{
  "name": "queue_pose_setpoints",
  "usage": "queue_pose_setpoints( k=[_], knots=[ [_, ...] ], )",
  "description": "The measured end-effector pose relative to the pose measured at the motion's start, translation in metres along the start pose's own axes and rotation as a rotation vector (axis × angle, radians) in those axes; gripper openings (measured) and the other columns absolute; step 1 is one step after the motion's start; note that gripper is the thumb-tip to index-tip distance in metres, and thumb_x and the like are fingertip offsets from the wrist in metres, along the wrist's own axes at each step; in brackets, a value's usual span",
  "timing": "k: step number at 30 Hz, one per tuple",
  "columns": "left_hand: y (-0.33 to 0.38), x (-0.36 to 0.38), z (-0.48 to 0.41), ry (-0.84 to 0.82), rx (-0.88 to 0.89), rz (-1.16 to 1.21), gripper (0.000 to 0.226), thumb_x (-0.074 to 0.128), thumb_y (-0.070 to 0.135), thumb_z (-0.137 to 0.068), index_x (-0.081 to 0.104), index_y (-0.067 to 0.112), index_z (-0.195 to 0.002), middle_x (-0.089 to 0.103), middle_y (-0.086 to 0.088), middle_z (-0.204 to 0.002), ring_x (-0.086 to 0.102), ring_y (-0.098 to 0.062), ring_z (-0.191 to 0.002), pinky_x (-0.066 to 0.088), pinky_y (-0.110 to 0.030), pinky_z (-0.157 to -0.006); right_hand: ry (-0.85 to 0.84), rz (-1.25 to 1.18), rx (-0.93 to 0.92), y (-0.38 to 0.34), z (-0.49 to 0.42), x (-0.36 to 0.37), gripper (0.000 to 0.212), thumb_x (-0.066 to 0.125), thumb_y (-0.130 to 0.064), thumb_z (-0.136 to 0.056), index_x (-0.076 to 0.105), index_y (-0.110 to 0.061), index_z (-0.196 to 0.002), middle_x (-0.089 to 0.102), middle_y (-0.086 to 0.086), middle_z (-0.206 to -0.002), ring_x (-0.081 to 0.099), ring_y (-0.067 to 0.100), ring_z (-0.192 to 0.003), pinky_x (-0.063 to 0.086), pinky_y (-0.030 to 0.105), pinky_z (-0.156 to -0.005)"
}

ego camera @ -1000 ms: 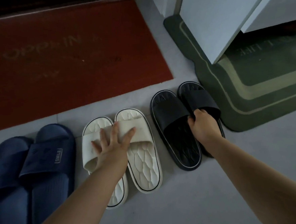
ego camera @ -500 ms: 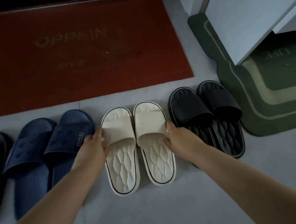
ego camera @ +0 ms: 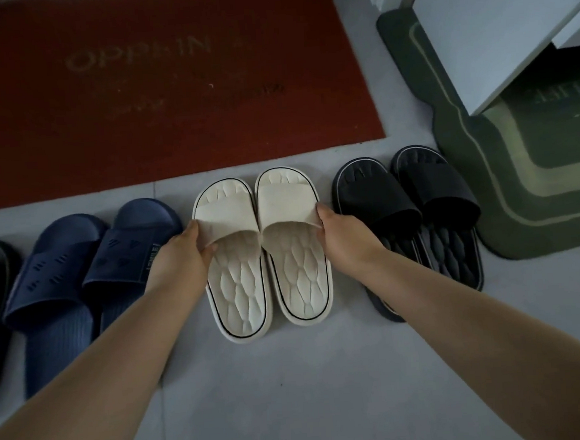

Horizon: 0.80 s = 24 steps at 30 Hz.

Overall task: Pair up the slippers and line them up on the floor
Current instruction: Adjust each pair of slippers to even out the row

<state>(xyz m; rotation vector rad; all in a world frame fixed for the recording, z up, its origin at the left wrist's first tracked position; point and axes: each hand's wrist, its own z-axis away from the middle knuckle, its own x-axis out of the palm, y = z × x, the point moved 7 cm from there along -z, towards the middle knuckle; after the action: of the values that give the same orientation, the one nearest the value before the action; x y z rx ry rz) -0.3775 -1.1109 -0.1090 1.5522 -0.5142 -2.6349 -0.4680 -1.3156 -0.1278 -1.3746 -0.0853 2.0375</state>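
- The left hand (ego camera: 185, 254) pinched the strap of the left white slipper (ego camera: 235, 275).
- The right hand (ego camera: 345, 240) pinched the strap of the right white slipper (ego camera: 296, 253).
- Both slippers sat touching on the floor (ego camera: 293, 391), between the blue pair (ego camera: 90, 278) and the black pair (ego camera: 415, 218).

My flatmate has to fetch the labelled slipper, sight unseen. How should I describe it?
Find the red doormat; a row of slippers lies along its near edge. Left of the cream pair sits a navy pair. Take the navy slipper nearest the cream ones, the only one showing a small label on its strap.
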Motion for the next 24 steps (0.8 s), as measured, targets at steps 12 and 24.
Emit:
queue_pose_setpoints(
  k=[12,24],
  knots=[
    [0.015,-0.005,0.011,0.138,0.053,0.042,0.065,0.064,0.027,-0.085,0.032,0.022,-0.142,0.038,-0.017,-0.140,0.034,-0.038,-0.129,0.031,-0.048,-0.107,0.338,-0.286,0.452,0.133,0.083,-0.039,0.040,0.066,-0.034,-0.083,0.051,-0.011,-0.112,0.057,0.003,-0.090,0.061,0.031,-0.097,0.040,0.029,-0.072],
    [0.047,0.009,0.011,0.123,0.134,0.063,0.052,0.057,0.029,-0.090,0.040,0.025,-0.139,0.035,-0.012,-0.136,0.033,-0.034,-0.124,0.036,-0.045,-0.101,0.425,-0.213,0.345,0.120,0.027,-0.048,0.038,0.039,-0.021,-0.098,0.042,-0.003,-0.132,0.052,0.021,-0.131,0.050,0.041,-0.119,0.043,0.043,-0.092]
  ],
)
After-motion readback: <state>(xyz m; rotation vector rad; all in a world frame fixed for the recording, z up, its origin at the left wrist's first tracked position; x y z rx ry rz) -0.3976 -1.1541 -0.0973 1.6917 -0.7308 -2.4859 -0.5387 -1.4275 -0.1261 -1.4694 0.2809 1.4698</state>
